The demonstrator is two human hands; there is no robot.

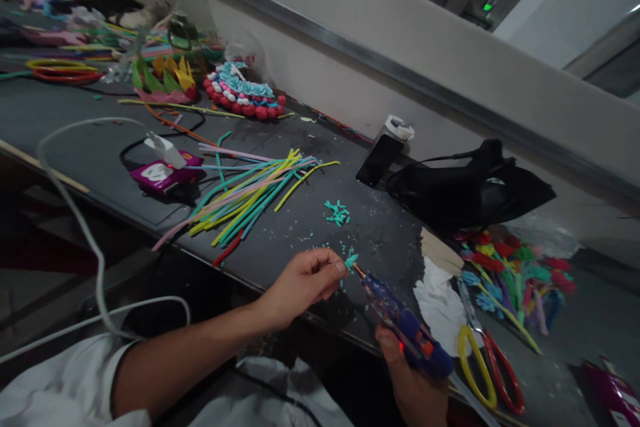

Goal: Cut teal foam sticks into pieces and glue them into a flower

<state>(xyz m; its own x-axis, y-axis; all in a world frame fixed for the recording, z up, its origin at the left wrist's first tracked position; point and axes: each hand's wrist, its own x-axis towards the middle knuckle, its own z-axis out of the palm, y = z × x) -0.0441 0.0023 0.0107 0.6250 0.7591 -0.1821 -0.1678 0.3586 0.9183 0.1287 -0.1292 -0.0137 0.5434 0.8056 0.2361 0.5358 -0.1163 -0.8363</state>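
Between the thumb and fingers of my left hand (pixel 313 280) is a small teal piece of pipe cleaner (pixel 351 260), held over the table's front edge. My right hand (pixel 413 373) is wrapped round a blue glue gun (pixel 400 317), whose metal nozzle points up and left and almost meets the teal piece; I cannot tell if they touch. A red light glows on the gun near my thumb. Just beyond my left hand lies a little heap of teal snippets (pixel 337 213), with tiny scraps strewn around it.
Long coloured pipe cleaners (pixel 255 193) lie left of centre beside a purple power strip (pixel 160 173). Scissors (pixel 493 367), a white glove (pixel 440 300) and fuzzy flowers (pixel 525 273) are at right. A phone (pixel 380 159) and black bag (pixel 470 190) rest against the wall.
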